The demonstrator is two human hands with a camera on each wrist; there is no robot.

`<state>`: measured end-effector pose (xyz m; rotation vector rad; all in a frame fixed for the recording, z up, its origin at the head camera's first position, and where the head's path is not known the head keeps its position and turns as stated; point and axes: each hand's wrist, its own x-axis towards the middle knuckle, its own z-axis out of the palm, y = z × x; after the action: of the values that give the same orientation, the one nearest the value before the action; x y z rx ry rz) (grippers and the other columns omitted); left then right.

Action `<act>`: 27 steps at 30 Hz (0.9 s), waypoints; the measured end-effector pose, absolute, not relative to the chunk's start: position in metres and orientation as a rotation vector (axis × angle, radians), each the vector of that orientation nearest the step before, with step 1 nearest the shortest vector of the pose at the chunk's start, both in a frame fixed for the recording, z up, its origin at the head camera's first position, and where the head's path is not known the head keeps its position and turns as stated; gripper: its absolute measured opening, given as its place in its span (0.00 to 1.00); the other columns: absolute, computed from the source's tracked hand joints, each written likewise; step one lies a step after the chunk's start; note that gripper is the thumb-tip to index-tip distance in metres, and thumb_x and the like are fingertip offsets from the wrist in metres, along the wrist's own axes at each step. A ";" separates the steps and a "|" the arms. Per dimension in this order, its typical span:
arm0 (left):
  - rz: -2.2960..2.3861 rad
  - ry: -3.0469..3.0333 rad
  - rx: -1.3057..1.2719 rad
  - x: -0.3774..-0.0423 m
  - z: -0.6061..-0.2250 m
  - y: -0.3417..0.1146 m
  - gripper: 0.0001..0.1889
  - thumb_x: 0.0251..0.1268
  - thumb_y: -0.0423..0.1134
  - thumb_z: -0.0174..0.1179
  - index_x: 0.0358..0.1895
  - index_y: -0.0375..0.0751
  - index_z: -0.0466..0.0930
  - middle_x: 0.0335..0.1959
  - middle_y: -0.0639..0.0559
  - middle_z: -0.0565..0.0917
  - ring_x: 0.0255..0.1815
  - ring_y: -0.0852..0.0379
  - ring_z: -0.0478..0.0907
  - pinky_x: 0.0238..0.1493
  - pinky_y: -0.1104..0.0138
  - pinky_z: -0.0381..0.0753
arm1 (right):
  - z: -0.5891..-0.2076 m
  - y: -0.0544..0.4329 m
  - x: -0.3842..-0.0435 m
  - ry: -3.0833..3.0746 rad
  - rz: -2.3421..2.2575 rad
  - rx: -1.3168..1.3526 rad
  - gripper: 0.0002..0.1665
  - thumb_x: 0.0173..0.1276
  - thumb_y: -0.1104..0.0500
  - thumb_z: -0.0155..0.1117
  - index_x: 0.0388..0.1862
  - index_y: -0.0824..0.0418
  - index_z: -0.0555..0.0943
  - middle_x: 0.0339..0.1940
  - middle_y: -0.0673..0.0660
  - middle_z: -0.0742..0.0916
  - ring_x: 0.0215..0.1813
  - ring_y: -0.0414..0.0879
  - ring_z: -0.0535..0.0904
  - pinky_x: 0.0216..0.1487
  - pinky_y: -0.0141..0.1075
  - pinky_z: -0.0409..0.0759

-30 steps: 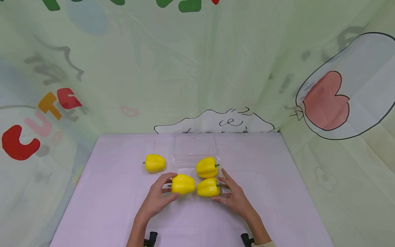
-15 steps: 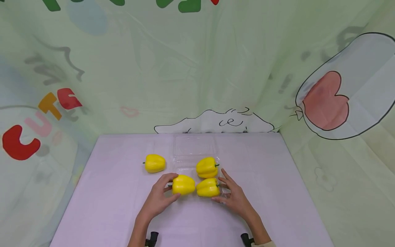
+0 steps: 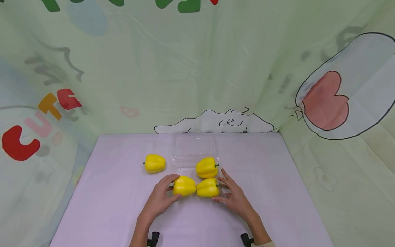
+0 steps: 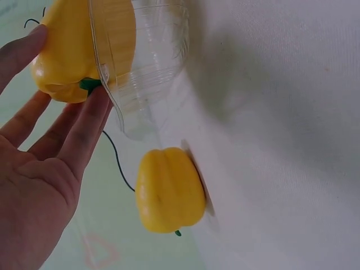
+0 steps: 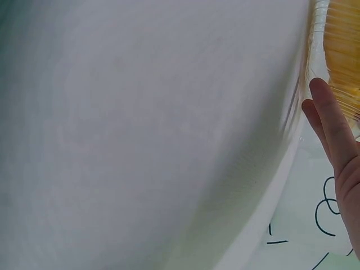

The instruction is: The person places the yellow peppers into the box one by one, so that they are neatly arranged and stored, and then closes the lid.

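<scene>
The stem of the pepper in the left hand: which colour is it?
The stem is green, seen best in the left wrist view.

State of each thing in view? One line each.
Clear container: open, lid laid back
Back-right pepper: on its side, in the container
Front-right pepper: on its side, in the container
Held pepper: on its side, stem left
Loose pepper: on its side, on the table
Left hand: gripping held pepper
Right hand: at container's right edge
</scene>
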<state>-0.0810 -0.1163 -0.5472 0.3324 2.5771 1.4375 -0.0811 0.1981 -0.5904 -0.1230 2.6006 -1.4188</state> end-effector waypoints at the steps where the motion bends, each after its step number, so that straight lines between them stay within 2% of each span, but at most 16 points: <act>1: 1.427 2.584 0.338 -0.081 -0.547 -0.116 0.36 0.62 0.33 0.76 0.74 0.43 0.74 0.75 0.45 0.76 0.72 0.45 0.78 0.66 0.55 0.87 | -0.591 0.198 -0.081 2.603 -1.418 -0.126 0.53 0.55 0.49 0.86 0.79 0.55 0.73 0.91 0.53 0.58 0.72 0.62 0.81 0.58 0.43 0.91; 10: 1.331 2.636 0.343 -0.082 -0.547 -0.115 0.36 0.61 0.34 0.77 0.74 0.42 0.75 0.75 0.43 0.77 0.72 0.44 0.78 0.63 0.58 0.88 | -0.590 0.198 -0.082 2.599 -1.422 -0.135 0.53 0.55 0.49 0.87 0.79 0.56 0.73 0.91 0.53 0.58 0.72 0.62 0.81 0.58 0.42 0.91; 23: 1.223 2.671 0.323 -0.082 -0.549 -0.112 0.36 0.61 0.36 0.77 0.73 0.42 0.75 0.75 0.43 0.77 0.71 0.45 0.78 0.62 0.57 0.89 | -0.589 0.196 -0.081 2.603 -1.411 -0.122 0.53 0.55 0.50 0.87 0.79 0.56 0.73 0.91 0.52 0.59 0.72 0.62 0.81 0.59 0.43 0.90; 27: 1.208 2.670 0.315 -0.082 -0.546 -0.112 0.36 0.61 0.36 0.77 0.73 0.41 0.75 0.76 0.42 0.76 0.67 0.45 0.80 0.61 0.57 0.89 | -0.589 0.196 -0.081 2.608 -1.410 -0.125 0.53 0.55 0.50 0.86 0.78 0.56 0.73 0.91 0.53 0.59 0.72 0.62 0.81 0.59 0.42 0.90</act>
<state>-0.0824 -0.1116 -0.5464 0.3146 2.6705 1.2081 -0.0806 0.1959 -0.5893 -0.1252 2.6082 -1.4097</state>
